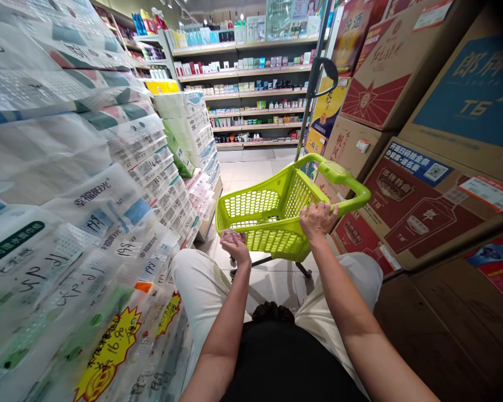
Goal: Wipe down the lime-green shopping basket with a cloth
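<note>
A lime-green shopping cart (260, 237) with a perforated basket stands on wheels in front of my knees. My right hand (317, 222) has its fingers curled over the basket's upper rim, below the cart's handle (352, 192). Near the basket's left corner, my left hand (241, 251) is closed around a crumpled pinkish-grey cloth (233, 237). Whether the cloth touches the basket there I cannot tell. Part of the basket's inside shows, and no goods are visible in it.
Stacked plastic-wrapped tissue packs (121, 206) rise close on my left. Large liquor cartons (431, 212) are piled on my right. Ahead, tiled floor (243, 162) runs to shelves (251, 72) of small boxes and bottles. A dark pole (314, 84) stands beyond the cart.
</note>
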Available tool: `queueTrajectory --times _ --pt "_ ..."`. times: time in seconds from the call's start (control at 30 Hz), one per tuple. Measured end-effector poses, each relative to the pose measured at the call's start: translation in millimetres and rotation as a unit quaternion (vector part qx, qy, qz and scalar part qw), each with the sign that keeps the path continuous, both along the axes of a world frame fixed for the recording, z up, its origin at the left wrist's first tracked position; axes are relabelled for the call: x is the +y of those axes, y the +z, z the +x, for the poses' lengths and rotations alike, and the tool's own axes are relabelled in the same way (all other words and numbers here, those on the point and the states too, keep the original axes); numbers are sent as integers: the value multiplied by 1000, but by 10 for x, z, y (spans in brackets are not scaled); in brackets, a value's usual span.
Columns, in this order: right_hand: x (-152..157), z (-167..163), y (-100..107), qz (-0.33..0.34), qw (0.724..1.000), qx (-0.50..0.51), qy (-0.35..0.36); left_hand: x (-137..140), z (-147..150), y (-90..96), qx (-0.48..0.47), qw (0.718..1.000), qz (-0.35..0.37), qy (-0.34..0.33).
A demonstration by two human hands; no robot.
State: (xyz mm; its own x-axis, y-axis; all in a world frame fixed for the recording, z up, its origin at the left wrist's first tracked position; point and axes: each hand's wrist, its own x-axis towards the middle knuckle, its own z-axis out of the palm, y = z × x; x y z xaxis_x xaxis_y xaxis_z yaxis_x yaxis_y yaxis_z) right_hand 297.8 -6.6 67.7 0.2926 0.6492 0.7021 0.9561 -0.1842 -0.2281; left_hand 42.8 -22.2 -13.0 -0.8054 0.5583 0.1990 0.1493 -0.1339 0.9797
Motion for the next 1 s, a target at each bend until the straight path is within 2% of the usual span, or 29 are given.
queueTrajectory --times 0.07,0.1,0.2,0.27,0.33,0.43,0.47,0.5,0.53,0.63,0.7,0.77,0.83,0.87,0.9,0.93,1.0 --pt "-6 -5 5 1 1000 4 1 -7 50 -23 21 999 16 -48" --pt "-13 -7 8 1 1000 4 4 7 25 -8 22 999 21 -42" --pt "-43 -15 11 -5 1000 -1 16 81 -184 94 12 999 20 48" --pt "-67 -34 10 -8 1000 0 16 83 -255 146 29 997 13 66" --pt "-92 -62 12 -11 1000 10 12 13 -155 148 77 997 12 10" --pt "-142 -100 30 -23 999 25 10 -133 153 105 182 972 39 -146" --pt "-165 -105 38 -29 999 27 12 -160 224 101 206 961 47 -177" --pt "-191 -106 44 -33 999 26 16 -168 258 106 215 958 50 -182" --pt "-219 -104 47 -35 999 22 23 -157 258 120 211 963 48 -160" --pt "-298 -95 33 -31 998 11 54 -83 169 165 152 988 19 -31" --pt "-334 -102 11 -21 997 14 67 -81 183 158 139 990 11 -23" --pt "-360 -119 -7 -12 997 23 66 -135 295 122 167 979 32 -112" --pt "-388 -136 -13 -8 997 30 66 -198 422 88 210 949 68 -225" --pt "-405 -140 -12 -9 997 31 71 -218 461 83 221 939 80 -252" --pt "-425 -142 -10 -11 996 31 79 -226 479 86 221 939 82 -250" --pt "-446 -142 -8 -15 995 30 90 -222 478 96 209 949 77 -222" --pt "-485 -146 -6 -23 993 30 111 -200 460 122 169 975 53 -131"
